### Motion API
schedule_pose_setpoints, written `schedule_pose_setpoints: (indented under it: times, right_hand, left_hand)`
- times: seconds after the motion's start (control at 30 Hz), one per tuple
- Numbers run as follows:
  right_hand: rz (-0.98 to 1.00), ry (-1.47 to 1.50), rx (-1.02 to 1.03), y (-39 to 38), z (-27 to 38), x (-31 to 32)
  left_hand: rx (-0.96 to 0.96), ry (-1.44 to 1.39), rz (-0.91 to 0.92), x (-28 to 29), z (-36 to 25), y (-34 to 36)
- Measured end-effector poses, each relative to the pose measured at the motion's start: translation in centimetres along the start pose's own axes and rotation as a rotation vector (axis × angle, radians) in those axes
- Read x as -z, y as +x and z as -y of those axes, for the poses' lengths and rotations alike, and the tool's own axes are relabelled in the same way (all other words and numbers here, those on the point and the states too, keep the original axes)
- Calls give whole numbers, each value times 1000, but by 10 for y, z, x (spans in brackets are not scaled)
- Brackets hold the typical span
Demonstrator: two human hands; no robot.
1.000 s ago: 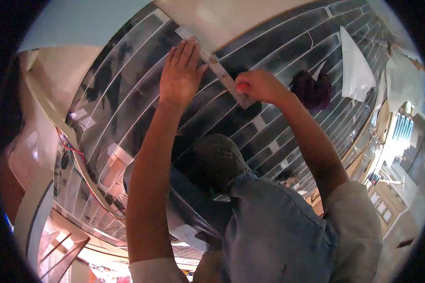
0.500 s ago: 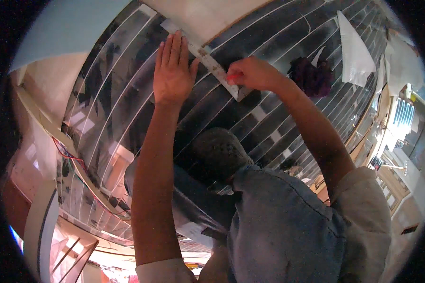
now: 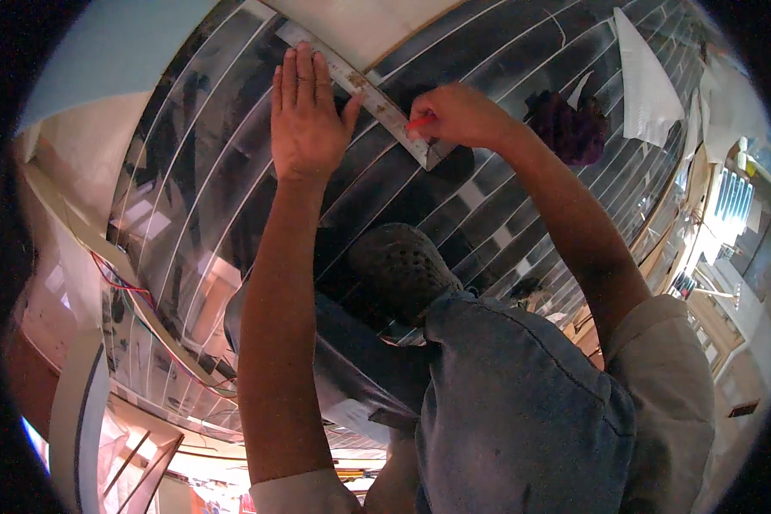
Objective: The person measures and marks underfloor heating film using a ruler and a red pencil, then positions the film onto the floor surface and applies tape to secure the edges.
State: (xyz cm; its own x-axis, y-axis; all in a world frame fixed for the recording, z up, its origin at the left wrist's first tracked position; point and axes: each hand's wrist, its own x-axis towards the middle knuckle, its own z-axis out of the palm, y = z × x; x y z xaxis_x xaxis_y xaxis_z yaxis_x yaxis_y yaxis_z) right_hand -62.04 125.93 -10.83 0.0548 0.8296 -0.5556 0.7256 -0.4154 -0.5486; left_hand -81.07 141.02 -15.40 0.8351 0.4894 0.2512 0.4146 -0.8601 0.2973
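Head view: a metal ruler [image 3: 373, 96], pale with rusty brown marks near its middle, lies slantwise on a dark surface [image 3: 360, 190] crossed by long pale lines. Its far end points up and to the left; its near end is to the right, just below the right hand. The left hand [image 3: 307, 124] lies palm down, flat and open, its fingers straight and close together and its thumb spread away. Fingertips and thumb tip meet the ruler's lower edge; the hand grasps nothing. The right hand [image 3: 459, 116] is curled closed around a small red tool [image 3: 421, 122], pinched between thumb and fingers beside the ruler's near end. Most of the tool is hidden in the hand, and whether its tip touches the ruler cannot be told.

Beyond the ruler, at the top, is a pale board [image 3: 385, 21]. To the right of the right hand lies a crumpled purple cloth [image 3: 567, 133], and farther right a white sheet [image 3: 648, 81], roughly three-cornered. Below the ruler a grey shoe [image 3: 403, 267] with small holes rests on the dark surface, just ahead of a knee in blue jeans [image 3: 522, 411]. Toward the left edge, thin coloured wires [image 3: 130, 288] run along a curved pale strip [image 3: 70, 212].
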Motion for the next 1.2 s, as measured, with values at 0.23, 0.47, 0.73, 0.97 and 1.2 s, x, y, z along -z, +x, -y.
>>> schedule_pose_setpoints:
  times: [0.23,0.47,0.73,0.97,1.2]
  right_hand:
    - [-18,-34,19,3,-3,-1]
    - [30,-35,25,8,-4,2]
    - [34,-73,37,13,-2,6]
    - [34,-90,10,15,0,8]
    - [53,-78,2,18,-1,8]
  left_hand:
    - [14,38,12,-2,-1,0]
    - [19,37,19,0,-1,-1]
    - [17,24,24,1,0,-1]
    - [24,26,20,2,-1,1]
    - [62,67,144,3,-2,-1]
